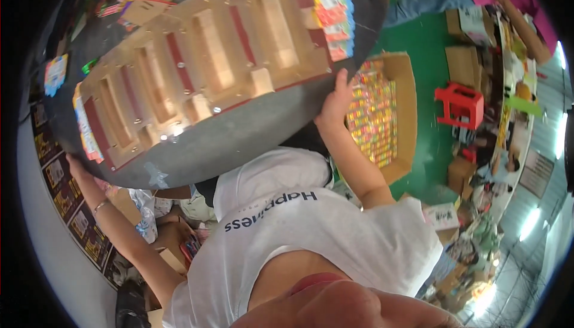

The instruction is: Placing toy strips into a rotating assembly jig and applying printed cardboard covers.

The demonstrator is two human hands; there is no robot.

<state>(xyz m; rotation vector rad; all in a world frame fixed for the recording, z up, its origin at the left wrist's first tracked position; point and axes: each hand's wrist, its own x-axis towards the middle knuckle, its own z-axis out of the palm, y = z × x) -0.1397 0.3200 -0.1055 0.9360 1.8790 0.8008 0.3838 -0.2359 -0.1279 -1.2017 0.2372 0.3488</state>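
Green floor (427,89) spreads right of the slotted board (191,53), which lies on a dark table (239,139). Right hand (335,104) is by its near right corner, left hand (76,165) past its left end; finger spread and hold are unclear at both. Steadying seems the step; the next move wants even pressure.

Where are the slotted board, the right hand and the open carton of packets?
Slotted board (196,65): head view, tan face between slots.
Right hand (336,101): head view, middle of the hand.
Open carton (406,113): head view, right-hand cardboard wall.
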